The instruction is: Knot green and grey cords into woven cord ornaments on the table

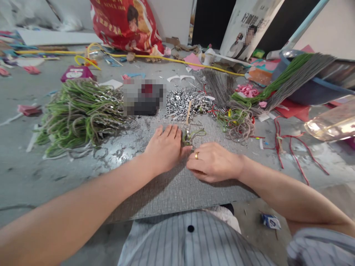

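My left hand (166,147) lies flat on the table, fingers stretched forward and thumb reaching toward the other hand. Close to its fingertips is a short green cord (198,132) with small shiny metal pieces on it. My right hand (212,162), with a gold ring, is closed, its fingers curled just below that cord. Whatever sits between its fingertips is hidden. Beyond both hands spreads a heap of small silver metal rings (177,101), with a thin wooden stick (189,112) lying at its near edge.
A big bundle of green and grey cords (80,118) lies left, beside a dark blurred object (145,101). On the right are long cord bundles (294,79), a blue basin (294,88), red cords (291,136) and a clear container (330,122). A red bag (122,26) stands behind.
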